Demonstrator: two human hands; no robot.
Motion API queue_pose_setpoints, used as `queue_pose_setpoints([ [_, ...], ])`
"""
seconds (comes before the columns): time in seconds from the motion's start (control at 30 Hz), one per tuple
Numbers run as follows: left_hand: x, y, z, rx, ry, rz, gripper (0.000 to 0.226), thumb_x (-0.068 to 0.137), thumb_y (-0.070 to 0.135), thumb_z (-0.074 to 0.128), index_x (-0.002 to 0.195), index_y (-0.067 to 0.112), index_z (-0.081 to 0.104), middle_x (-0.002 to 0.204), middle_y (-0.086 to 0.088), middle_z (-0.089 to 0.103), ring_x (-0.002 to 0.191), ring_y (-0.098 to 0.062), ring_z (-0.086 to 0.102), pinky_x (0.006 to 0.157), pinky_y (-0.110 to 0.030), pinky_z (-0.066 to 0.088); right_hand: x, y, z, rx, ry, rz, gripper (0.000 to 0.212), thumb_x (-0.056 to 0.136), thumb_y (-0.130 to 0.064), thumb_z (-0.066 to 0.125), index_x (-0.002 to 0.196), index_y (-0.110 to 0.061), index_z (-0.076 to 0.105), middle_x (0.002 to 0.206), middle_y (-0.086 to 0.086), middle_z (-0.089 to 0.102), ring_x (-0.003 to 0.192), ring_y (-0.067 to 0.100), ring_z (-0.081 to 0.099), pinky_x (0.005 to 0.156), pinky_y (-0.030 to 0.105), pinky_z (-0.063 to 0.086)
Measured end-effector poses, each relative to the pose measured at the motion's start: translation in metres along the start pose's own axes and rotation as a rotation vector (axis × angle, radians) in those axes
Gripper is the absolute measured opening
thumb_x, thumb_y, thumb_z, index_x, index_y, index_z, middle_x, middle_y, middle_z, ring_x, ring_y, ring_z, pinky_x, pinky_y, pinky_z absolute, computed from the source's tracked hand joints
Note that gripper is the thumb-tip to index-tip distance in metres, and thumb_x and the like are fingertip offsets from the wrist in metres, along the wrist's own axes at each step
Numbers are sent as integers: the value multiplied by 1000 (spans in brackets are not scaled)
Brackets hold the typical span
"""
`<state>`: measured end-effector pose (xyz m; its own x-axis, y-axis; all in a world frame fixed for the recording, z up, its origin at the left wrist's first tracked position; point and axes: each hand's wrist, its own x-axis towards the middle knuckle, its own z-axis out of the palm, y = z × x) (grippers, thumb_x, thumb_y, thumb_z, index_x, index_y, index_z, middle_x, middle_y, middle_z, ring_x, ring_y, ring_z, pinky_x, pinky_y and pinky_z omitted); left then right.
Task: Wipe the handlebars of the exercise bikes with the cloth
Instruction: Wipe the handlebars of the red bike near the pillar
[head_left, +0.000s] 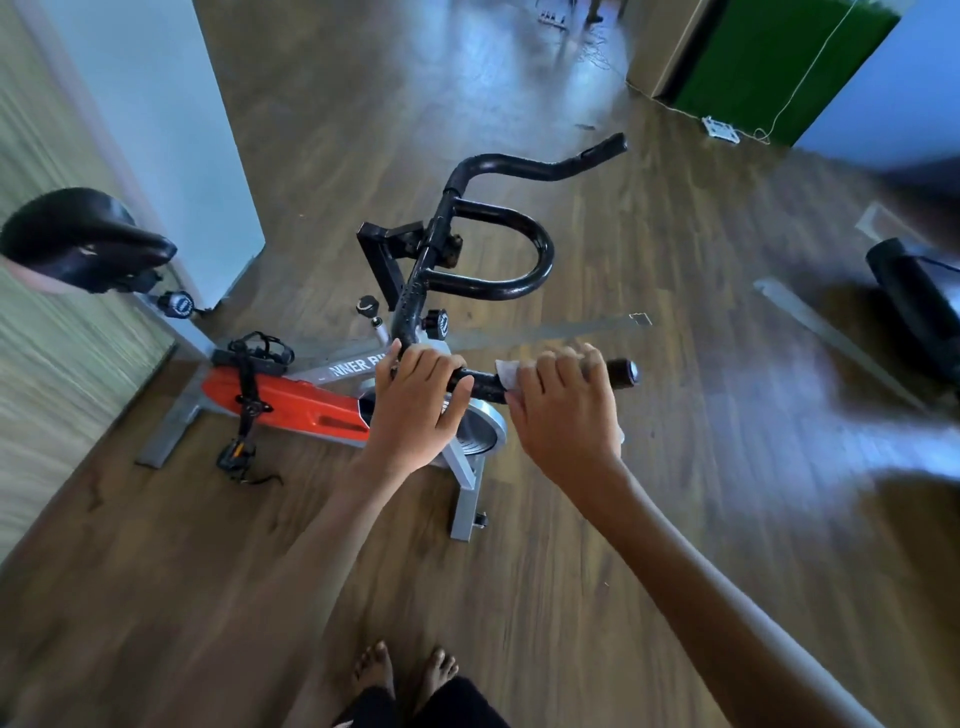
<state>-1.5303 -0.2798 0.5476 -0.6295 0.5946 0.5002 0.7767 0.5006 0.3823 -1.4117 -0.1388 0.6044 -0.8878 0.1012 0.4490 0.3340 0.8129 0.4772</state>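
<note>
Bike: orange/grey, stands on wood floor, seen from above; partial lettering "NNER" on frame.
Bars: black, 2 horn ends + U loop in middle. Far horn points up-right, near horn runs right under both hands.
L hand: wrapped around near horn at its bend, fingers curled over top, thumb to right side along bar. Closed on bar, no cloth in it.
R hand: further out on same horn, just right of L hand, fingers curled over bar w/ cloth pinched between palm and bar.
Cloth: white, mostly hidden under R hand; a corner sticks out on left side, a bit shows below the palm.
Horn tip: bare, pokes out right of R hand.
Saddle: black, far left, near a white pillar.
Pedal: black, hangs low on near side.
Feet: bare, bottom centre.
Other gear: black, right edge, blurred, can't tell what.
</note>
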Motion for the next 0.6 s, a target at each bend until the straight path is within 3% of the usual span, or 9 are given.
queue_pose_setpoints([
  [0.07,3,0,1,-12,46,16,38,99,41,33,103,18,63,99,5,62,109,-17,53,112,-40,17,-8,4,7,14,93,-43,38,99,-39,39,111,-10,60,106,9,63,107,30,58,106,48,35],
  [0.17,2,-2,4,-24,84,46,33,97,38,37,100,18,63,96,6,62,105,-15,50,110,-41,20,-14,6,16,45,262,-15,39,96,-45,49,110,-12,66,109,6,67,113,29,60,111,48,29],
  [0.27,3,-6,10,-53,174,103,30,96,37,41,98,19,65,92,8,62,101,-14,50,105,-42,25,-13,2,28,52,375,16,46,97,-53,45,103,-15,69,105,4,68,108,28,63,113,48,26],
  [0.47,4,-12,32,-31,402,169,37,97,42,33,88,23,64,84,14,60,89,-14,53,85,-30,20,-6,-2,62,-45,735,35,33,94,-42,55,89,-14,72,94,4,70,93,29,65,104,46,38],
  [0.6,6,-17,50,-42,540,221,34,97,42,30,79,27,56,75,13,54,81,-10,45,77,-28,15,-4,-8,99,-73,985,24,39,98,-41,46,105,-13,72,112,10,69,119,30,53,110,49,31],
])
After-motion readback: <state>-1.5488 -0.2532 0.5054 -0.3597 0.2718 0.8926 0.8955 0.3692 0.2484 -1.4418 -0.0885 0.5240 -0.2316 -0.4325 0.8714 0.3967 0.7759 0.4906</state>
